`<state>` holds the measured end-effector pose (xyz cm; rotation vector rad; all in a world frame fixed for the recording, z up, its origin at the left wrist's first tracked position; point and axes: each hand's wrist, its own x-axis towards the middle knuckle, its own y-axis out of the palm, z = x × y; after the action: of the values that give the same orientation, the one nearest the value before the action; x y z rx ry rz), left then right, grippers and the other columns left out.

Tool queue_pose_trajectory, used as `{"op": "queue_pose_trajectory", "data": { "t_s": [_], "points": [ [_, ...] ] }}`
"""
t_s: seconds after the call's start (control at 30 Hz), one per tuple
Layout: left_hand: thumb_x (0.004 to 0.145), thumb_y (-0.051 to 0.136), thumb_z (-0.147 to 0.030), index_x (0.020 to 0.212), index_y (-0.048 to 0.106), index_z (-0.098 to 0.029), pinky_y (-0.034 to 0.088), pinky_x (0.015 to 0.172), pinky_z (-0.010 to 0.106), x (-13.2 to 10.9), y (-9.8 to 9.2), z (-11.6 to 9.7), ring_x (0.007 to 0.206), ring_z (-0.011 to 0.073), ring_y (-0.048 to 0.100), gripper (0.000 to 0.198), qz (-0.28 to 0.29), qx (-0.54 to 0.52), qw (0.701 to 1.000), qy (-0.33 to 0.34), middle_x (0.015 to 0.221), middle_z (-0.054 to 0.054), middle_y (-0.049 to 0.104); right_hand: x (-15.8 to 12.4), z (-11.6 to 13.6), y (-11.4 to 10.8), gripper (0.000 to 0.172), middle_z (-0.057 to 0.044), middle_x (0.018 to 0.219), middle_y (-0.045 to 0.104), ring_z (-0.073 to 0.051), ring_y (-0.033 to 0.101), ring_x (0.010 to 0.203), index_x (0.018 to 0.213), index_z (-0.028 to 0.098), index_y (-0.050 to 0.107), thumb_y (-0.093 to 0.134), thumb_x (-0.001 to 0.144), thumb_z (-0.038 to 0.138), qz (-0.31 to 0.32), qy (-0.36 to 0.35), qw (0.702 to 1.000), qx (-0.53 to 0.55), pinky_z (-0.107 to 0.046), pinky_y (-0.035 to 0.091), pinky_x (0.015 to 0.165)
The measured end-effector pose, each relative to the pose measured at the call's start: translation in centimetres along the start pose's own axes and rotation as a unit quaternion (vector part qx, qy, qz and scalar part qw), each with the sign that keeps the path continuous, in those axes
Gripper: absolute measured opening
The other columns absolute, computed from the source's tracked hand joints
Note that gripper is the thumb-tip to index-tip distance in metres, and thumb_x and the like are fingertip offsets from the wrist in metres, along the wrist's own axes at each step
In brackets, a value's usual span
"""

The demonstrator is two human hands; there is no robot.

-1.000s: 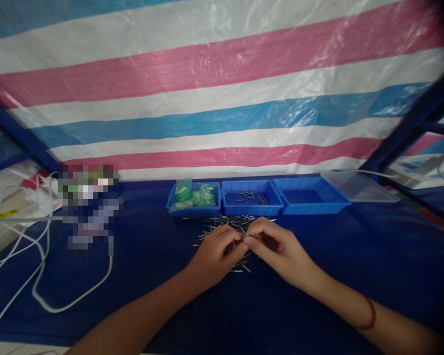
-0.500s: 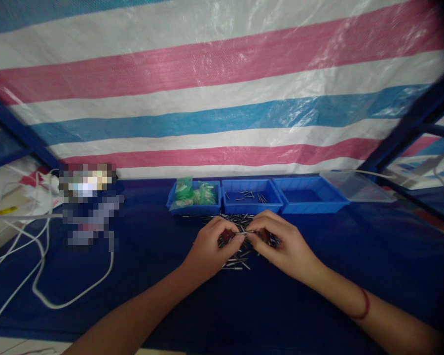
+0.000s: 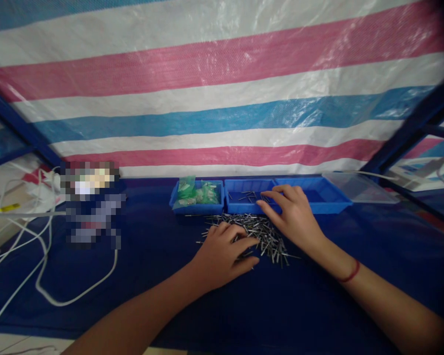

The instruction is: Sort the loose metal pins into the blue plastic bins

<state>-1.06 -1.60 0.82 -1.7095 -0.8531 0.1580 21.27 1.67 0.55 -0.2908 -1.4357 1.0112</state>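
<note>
The two hands, which met fingertip to fingertip around a slim metal pin half a second ago, have now parted, so the paired handling of that piece is over. The right hand [image 3: 294,212] has moved over the middle blue tray [image 3: 240,208], thumb and forefinger a little apart near the loose pins [image 3: 248,196] inside, with no clear grip visible. The left hand [image 3: 225,254], fingers loosely spread, hovers at the metal pin pile [image 3: 268,234] on the desk [image 3: 281,305]; whether it touches any, I cannot tell.
</note>
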Motion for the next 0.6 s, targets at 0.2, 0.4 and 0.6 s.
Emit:
{"op": "queue_pose_trajectory", "data": {
  "t_s": [0.2,0.4,0.6],
  "points": [
    [0.091,0.054,-0.037,0.096,0.067,-0.028,0.032,0.077,0.035,-0.1,0.5,0.0,0.1,0.0197,0.049,0.017,0.037,0.086,0.995,0.026,0.109,0.001,0.06,-1.0,1.9,-1.3,0.021,-0.01,0.094,0.06,-0.024,0.053,0.091,0.102,0.015,0.064,0.055,0.088,0.027,0.003,-0.046,0.996,0.07,-0.041,0.044,0.083],
    [0.088,0.054,-0.047,0.093,0.067,-0.026,0.03,0.078,0.036,-0.2,0.5,0.3,0.102,0.0211,0.047,0.025,0.035,0.087,0.995,0.045,0.109,0.001,0.06,-1.8,3.3,-1.8,0.017,-0.01,0.097,0.06,-0.023,0.054,0.093,0.1,0.015,0.063,0.054,0.087,0.02,0.05,-0.08,0.988,0.126,-0.04,0.045,0.083],
    [0.091,0.052,-0.043,0.094,0.065,-0.028,0.029,0.082,0.036,-0.4,0.4,0.5,0.104,0.0209,0.046,0.021,0.059,0.09,0.991,0.076,0.109,0.0,0.059,-2.1,3.8,-1.5,0.014,-0.009,0.096,0.063,-0.021,0.056,0.091,0.098,0.017,0.063,0.052,0.088,0.019,0.082,-0.094,0.981,0.151,-0.039,0.045,0.082]
  ]
}}
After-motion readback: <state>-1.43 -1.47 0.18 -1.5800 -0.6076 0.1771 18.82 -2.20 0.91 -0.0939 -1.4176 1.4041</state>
